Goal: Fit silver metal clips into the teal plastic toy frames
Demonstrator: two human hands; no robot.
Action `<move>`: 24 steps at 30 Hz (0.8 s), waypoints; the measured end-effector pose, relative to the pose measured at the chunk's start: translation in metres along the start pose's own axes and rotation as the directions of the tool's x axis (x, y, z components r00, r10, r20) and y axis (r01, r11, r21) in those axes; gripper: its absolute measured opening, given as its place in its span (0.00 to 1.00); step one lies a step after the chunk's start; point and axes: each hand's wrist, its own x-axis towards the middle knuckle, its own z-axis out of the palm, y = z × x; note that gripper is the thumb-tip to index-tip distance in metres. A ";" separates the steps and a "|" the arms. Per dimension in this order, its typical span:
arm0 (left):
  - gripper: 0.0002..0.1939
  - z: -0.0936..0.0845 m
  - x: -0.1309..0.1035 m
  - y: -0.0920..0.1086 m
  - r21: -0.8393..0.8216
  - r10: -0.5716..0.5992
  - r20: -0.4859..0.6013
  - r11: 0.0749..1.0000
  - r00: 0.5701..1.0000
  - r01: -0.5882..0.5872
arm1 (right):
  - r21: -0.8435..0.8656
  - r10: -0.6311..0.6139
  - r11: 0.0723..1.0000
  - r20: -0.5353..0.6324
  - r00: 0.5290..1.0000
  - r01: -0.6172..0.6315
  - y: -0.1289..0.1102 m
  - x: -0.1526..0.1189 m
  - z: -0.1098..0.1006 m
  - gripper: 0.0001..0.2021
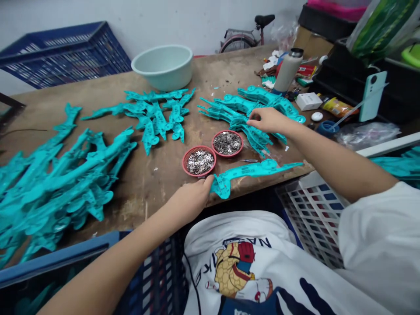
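My left hand (pixel 193 197) pinches the left end of a long turquoise plastic part (pixel 249 169) at the table's front edge. My right hand (pixel 267 120) is over a pile of similar turquoise parts (pixel 229 114), thumb and fingertips curled together. Whether a part is between those fingertips I cannot make out. Between the hands stand two red baskets, a nearer one (pixel 184 162) and a farther one (pixel 242 144), both filled with small shiny metal pieces. A thin screwdriver (pixel 251 160) lies just behind the held part.
More turquoise parts (pixel 65 175) are heaped at the left, and another group (pixel 160 116) lies mid-table. Behind stands a pale green basin (pixel 164 65). A bottle (pixel 287 72), a small white box (pixel 308 101) and a phone (pixel 372 96) are at the right. A white crate (pixel 311 205) stands below the edge.
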 end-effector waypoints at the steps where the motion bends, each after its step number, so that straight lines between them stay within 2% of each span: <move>1: 0.27 0.005 0.004 0.000 -0.009 -0.019 0.066 1.000 0.998 0.019 | -0.086 0.061 0.994 -0.114 0.992 -0.071 0.010 0.009 0.010 0.27; 2: 0.27 0.008 0.008 0.000 -0.010 -0.043 0.133 0.999 0.990 0.045 | -0.134 0.104 0.983 -0.162 0.981 -0.126 0.019 0.018 0.021 0.30; 4: 0.29 0.014 0.012 0.000 -0.013 -0.067 0.218 0.997 0.974 0.071 | -0.169 0.155 0.970 -0.129 0.979 -0.176 0.035 0.032 0.042 0.37; 7: 0.28 0.017 0.017 -0.002 -0.012 -0.078 0.262 0.996 0.962 0.084 | -0.215 0.199 0.954 -0.071 0.977 -0.210 0.048 0.045 0.067 0.47; 9: 0.27 0.018 0.020 -0.004 -0.001 -0.085 0.281 0.996 0.956 0.089 | -0.240 0.222 0.944 -0.051 0.974 -0.228 0.050 0.048 0.076 0.50; 15: 0.24 0.019 0.022 -0.011 0.026 -0.079 0.285 0.997 0.955 0.074 | -0.188 0.292 0.935 -0.074 0.954 -0.300 0.036 0.040 0.082 0.46; 18: 0.23 0.014 0.021 -0.011 0.027 -0.087 0.331 0.996 0.940 0.083 | -0.160 0.273 0.946 -0.088 0.958 -0.284 0.029 0.036 0.083 0.42; 24: 0.24 0.006 0.021 -0.009 0.063 -0.111 0.374 0.994 0.921 0.094 | -0.149 0.254 0.951 -0.120 0.960 -0.271 0.018 0.028 0.081 0.40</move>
